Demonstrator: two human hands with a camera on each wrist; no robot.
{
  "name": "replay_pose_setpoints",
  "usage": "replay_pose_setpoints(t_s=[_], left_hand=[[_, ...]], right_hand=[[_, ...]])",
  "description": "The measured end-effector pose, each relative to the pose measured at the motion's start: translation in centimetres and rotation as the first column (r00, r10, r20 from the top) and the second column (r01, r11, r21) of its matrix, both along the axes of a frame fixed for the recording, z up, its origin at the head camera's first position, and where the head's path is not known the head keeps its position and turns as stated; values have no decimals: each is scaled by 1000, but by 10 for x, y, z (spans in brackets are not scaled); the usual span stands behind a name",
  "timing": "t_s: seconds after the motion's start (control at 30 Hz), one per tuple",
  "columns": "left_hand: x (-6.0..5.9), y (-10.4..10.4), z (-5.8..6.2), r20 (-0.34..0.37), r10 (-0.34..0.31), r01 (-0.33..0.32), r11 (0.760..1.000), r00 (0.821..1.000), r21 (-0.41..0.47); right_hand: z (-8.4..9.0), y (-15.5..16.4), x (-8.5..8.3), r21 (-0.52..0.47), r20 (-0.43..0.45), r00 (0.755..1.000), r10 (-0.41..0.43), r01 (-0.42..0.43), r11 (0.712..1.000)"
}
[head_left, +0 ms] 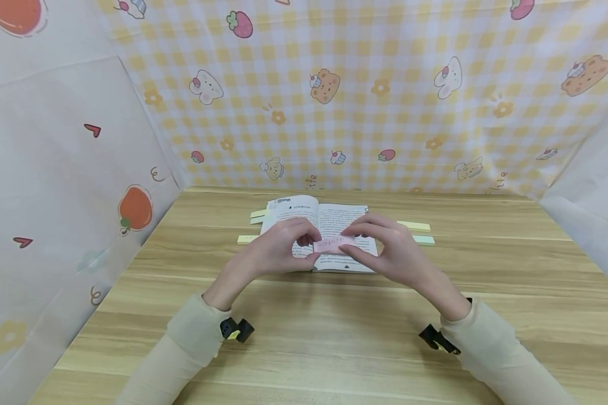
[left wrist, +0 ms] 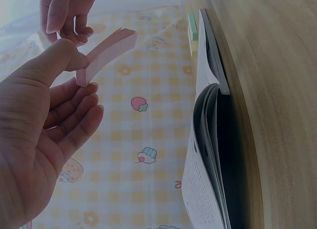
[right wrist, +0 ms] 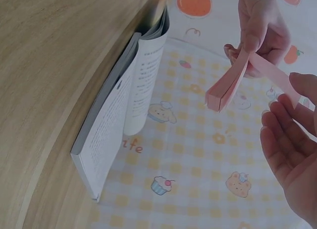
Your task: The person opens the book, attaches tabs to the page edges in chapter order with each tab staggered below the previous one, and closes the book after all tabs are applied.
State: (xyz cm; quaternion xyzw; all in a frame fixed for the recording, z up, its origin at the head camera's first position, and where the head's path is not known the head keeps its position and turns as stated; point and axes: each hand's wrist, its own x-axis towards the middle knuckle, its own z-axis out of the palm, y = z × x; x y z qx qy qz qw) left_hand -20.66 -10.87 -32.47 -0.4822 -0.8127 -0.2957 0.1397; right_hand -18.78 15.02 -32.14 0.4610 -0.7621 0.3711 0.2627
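A pink pad of sticky strips (head_left: 334, 245) was held above the near edge of an open book (head_left: 329, 222) that lay on the wooden table (head_left: 304, 332). Its left end was pinched between the thumb and fingers of the left hand (head_left: 278, 250), and its right end was pinched by the right hand (head_left: 385, 250). Pale yellow and green strip pads (head_left: 420, 233) lay on the table at the book's left and right sides.
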Motion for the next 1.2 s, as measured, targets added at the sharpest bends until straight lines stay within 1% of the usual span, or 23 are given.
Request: replay_pose_setpoints(t_s=[0.17, 0.23, 0.33, 0.5, 0.6, 0.73, 0.87, 0.97, 1.2], left_hand=[[-1, 0, -1, -24, 9, -8, 1000, 1000, 7], [-2, -1, -1, -22, 16, -16, 1000, 1000, 15], [-3, -3, -2, -1, 16, -16, 999, 1000, 38], [-5, -4, -2, 27, -11, 8, 996, 1000, 93], [-6, -4, -2, 18, -27, 25, 993, 999, 117], [-6, -4, -1, 1, -27, 26, 991, 1000, 130], [-6, -2, 0, -14, -32, 34, 989, 999, 142], [-7, 0, 1, -20, -38, 41, 987, 999, 153], [-7, 3, 2, -8, -50, 50, 984, 999, 174]], right_hand=[[0, 1, -1, -24, -8, 1000, -9, 8, 1000], [1, 2, -1, -35, -13, 1000, -10, 9, 999], [4, 5, -2, -51, -26, 999, -23, 21, 998], [12, 14, -5, -93, -43, 998, -52, 48, 994], [17, 20, -7, -109, -56, 997, -50, 44, 993], [22, 27, -11, -122, -57, 997, -53, 45, 991], [28, 36, -12, -120, -43, 993, -111, 105, 987], [33, 42, -12, -107, -50, 987, -153, 147, 983], [42, 53, -14, -121, -85, 987, -137, 126, 985]])
